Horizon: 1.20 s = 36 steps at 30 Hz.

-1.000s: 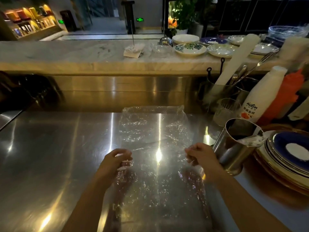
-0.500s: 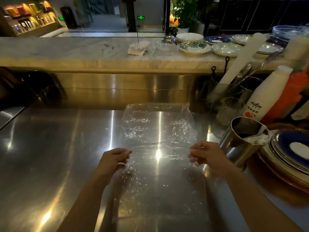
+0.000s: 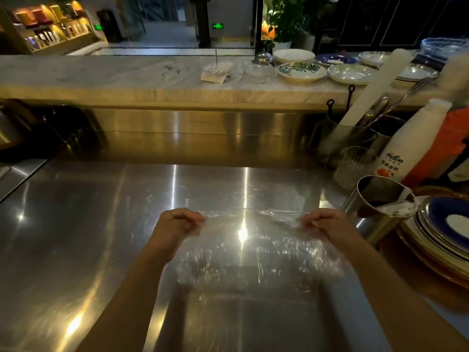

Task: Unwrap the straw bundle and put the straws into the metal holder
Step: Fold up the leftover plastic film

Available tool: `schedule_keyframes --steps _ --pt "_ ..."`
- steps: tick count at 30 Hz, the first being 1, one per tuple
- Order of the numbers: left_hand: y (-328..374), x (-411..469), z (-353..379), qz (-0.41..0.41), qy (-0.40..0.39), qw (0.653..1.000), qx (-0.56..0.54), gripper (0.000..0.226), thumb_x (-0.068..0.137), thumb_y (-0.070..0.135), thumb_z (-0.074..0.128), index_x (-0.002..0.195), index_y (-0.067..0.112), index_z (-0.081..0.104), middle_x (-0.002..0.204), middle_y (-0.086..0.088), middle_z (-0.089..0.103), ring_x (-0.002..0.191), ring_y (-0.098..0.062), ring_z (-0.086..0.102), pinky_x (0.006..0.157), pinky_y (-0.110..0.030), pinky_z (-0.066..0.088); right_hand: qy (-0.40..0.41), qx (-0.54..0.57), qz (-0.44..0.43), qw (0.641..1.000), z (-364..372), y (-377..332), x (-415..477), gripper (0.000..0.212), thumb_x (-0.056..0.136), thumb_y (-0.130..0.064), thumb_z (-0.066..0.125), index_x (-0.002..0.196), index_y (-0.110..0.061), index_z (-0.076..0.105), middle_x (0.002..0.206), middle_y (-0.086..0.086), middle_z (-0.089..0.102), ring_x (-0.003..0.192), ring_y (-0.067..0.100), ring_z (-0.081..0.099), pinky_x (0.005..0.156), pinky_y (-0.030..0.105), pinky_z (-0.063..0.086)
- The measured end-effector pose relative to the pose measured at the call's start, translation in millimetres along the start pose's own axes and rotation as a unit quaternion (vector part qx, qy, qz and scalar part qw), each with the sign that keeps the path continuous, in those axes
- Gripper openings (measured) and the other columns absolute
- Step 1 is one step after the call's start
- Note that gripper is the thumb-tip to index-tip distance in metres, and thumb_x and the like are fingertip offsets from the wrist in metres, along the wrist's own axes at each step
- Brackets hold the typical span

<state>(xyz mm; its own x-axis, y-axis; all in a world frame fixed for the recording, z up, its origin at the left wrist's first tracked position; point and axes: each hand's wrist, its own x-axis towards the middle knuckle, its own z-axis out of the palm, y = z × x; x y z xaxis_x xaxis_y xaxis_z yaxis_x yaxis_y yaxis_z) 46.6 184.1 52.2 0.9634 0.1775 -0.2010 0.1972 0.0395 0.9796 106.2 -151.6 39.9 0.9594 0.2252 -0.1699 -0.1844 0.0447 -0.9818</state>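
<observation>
A clear plastic wrap point(image 3: 251, 252) is stretched between my two hands above the steel counter point(image 3: 76, 237). My left hand point(image 3: 175, 224) pinches its left top edge and my right hand point(image 3: 327, 224) pinches its right top edge. The sheet hangs down toward me, crinkled and shiny. The metal holder point(image 3: 375, 212), a tilted steel cup, stands just right of my right hand, with something white at its rim. I cannot make out any straws inside the wrap.
A stack of blue-and-gold plates point(image 3: 446, 235) sits at the right edge beside the holder. Behind it are a white bottle point(image 3: 408, 146), an orange bottle point(image 3: 446, 146), a glass point(image 3: 355, 166) and a utensil container point(image 3: 347, 138). Plates line the marble ledge point(image 3: 127, 80).
Both hands lifted the far part of the wrap off the counter and drew it toward me; the sheet that lay flat and stretched away now hangs folded between my hands.
</observation>
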Motion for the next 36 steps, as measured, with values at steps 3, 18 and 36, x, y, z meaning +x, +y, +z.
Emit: schedule_keyframes --steps 3,18,36 --pt "1 0 3 -0.016 0.029 0.998 -0.055 0.055 0.079 -0.022 0.036 0.047 0.012 0.065 0.074 -0.008 0.070 0.065 -0.017 0.066 0.051 -0.026 0.054 0.010 0.001 0.007 1.000 2 2 -1 0.053 0.078 0.020 0.034 0.051 -0.009 0.069 0.071 0.003 0.075 0.061 0.019 0.069 0.048 0.025 0.054" --pt "12 -1 19 0.011 0.027 0.999 0.016 0.018 0.077 0.003 0.069 0.092 0.011 0.063 0.080 -0.011 0.074 0.070 -0.020 0.071 0.058 -0.027 0.057 0.055 -0.159 -0.001 0.986 4 -3 -6 0.040 0.080 0.013 0.046 0.094 -0.018 0.068 0.104 0.000 0.060 0.097 0.012 0.053 0.074 0.019 0.042" --pt "99 -12 47 0.288 -0.140 0.933 0.164 0.028 0.078 -0.004 0.064 0.082 0.023 0.067 0.073 0.013 0.071 0.074 -0.005 0.066 0.069 -0.015 0.051 -0.249 -0.240 -0.059 0.936 53 -87 -7 0.026 0.067 -0.008 0.076 0.087 -0.022 0.068 0.079 -0.003 0.075 0.081 0.017 0.071 0.070 0.019 0.054"
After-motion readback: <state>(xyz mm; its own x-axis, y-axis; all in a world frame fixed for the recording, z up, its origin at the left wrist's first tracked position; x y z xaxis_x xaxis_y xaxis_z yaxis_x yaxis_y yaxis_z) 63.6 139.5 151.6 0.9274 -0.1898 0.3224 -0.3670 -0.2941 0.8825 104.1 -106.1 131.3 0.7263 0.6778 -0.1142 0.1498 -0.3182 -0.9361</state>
